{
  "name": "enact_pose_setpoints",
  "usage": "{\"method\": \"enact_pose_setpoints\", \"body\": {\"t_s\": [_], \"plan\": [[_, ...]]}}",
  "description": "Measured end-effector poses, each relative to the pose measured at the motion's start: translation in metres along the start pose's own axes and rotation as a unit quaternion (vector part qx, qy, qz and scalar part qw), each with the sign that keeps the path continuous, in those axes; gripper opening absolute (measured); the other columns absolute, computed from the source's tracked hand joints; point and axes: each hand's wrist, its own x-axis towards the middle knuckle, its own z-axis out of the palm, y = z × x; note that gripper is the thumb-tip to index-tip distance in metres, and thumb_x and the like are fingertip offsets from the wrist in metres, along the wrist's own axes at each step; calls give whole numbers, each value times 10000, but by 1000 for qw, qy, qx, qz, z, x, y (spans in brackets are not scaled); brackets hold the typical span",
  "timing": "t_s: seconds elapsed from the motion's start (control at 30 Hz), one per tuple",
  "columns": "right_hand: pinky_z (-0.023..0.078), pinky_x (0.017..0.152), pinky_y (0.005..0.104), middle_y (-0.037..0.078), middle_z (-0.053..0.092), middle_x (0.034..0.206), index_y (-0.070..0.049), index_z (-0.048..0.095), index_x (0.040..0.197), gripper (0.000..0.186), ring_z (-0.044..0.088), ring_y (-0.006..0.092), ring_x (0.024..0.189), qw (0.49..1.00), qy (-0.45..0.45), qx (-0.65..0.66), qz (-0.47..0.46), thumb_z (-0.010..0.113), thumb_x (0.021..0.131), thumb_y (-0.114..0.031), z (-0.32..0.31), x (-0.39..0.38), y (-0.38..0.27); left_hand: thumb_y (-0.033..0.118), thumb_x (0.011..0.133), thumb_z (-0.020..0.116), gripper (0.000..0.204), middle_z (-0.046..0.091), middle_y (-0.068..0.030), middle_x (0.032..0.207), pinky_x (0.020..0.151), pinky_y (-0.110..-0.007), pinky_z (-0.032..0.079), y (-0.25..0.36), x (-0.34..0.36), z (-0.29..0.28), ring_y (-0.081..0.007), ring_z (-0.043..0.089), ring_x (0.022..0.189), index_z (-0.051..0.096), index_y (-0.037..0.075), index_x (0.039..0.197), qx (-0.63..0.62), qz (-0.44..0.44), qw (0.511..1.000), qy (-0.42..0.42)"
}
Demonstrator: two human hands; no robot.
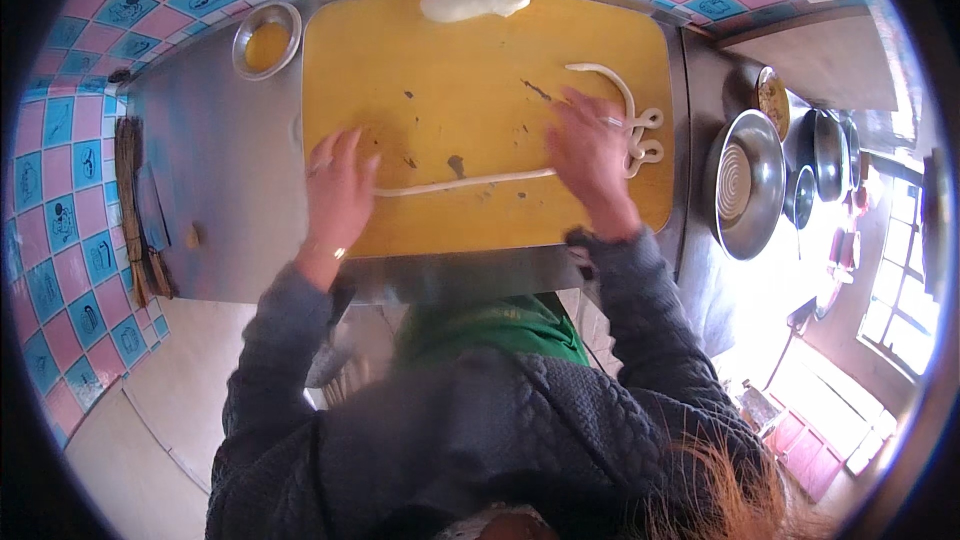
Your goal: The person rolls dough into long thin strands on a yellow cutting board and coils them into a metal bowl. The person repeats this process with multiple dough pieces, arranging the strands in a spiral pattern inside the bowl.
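A long, thin rope of pale dough [465,182] lies across a yellow board [430,60]. Over its left end is my left hand [340,185], with fingers stretched out and slightly blurred. My right hand [597,155] rests flat-fingered at its right end, also blurred. Whether the rope runs on under the palms is hidden. Just beyond my right hand, more dough strand [648,135] lies in loose loops, one tail curving toward the back. A thicker piece of dough [475,4] sits at the board's far edge.
A metal bowl [295,40] with something yellow inside stands left of the board. Brush-like bundles [130,200] lean along the tiled left wall. To the right are a large metal basin [770,185], a plate [772,105] of food and several pans.
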Motion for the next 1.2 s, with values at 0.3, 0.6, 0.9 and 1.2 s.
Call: {"method": "enact_pose_setpoints", "body": {"t_s": [0.3, 0.6, 0.9, 1.2], "plan": [[313, 1203, 480, 161, 422, 1573, -35, 464, 1491, 762, 358, 341, 1477, 961, -233, 80, -122, 689, 860, -397, -39, -85, -75, 473, 980, 548, 784, 242, -221, 1650, 1226, -619, 128, 20, -80, 4, -387, 216, 1536, 314, 16, 1572, 113, 209, 919, -314], [289, 1209, 468, 201, 425, 1547, 5, 478, 1451, 655, 367, 352, 1452, 991, -88, 73, -64, 572, 951, -408, 57, 9, -44, 374, 975, 545, 747, 233, -220, 1654, 1243, -568, 156, -3, 19, 32, -408, 228, 1526, 296, -6, 1569, 161, 106, 979, -59], [309, 1200, 483, 213, 423, 1548, 15, 463, 1468, 719, 380, 361, 1447, 979, -147, 93, -109, 620, 916, -419, 4, -89, -51, 346, 961, 591, 726, 247, -249, 1635, 1230, -573, 187, -41, -69, -4, -430, 231, 1515, 337, 16, 1556, 158, 129, 972, -116], [377, 1137, 474, 179, 473, 1510, -40, 523, 1415, 582, 461, 347, 1377, 990, -34, 129, -33, 559, 983, -428, 24, 48, 15, 187, 964, 622, 218, 572, -196, 1337, 1084, -538, 393, -72, -71, -13, -398, 529, 1247, 619, 44, 1129, 9, 150, 982, -119]]}}
